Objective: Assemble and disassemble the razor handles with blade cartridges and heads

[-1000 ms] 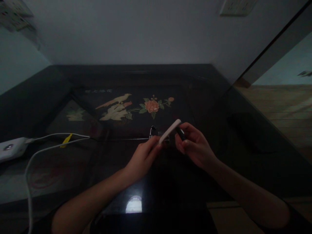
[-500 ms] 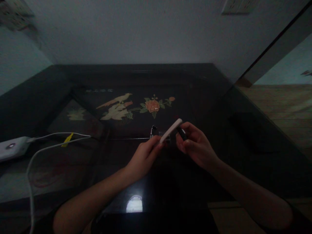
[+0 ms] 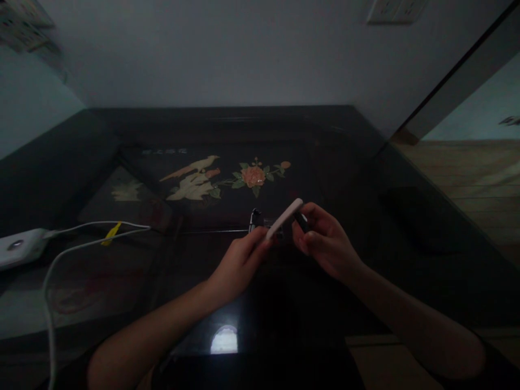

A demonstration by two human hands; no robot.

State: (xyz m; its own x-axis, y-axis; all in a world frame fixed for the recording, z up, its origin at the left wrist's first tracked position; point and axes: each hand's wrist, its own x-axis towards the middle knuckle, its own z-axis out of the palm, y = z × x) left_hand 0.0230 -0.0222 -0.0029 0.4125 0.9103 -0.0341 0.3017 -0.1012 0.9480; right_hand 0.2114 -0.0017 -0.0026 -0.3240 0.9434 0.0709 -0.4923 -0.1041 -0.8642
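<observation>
Left hand [image 3: 235,265], fingers closed, grips tilted pale slab [image 3: 285,218] | right hand [image 3: 328,245] pinches small dark piece [image 3: 301,222] just beside it | both above dark table [image 3: 337,173]

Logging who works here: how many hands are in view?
2. The left hand grips the lower end of a slim pale object; the right hand, near its upper end, holds a small dark object. No others show.
</observation>
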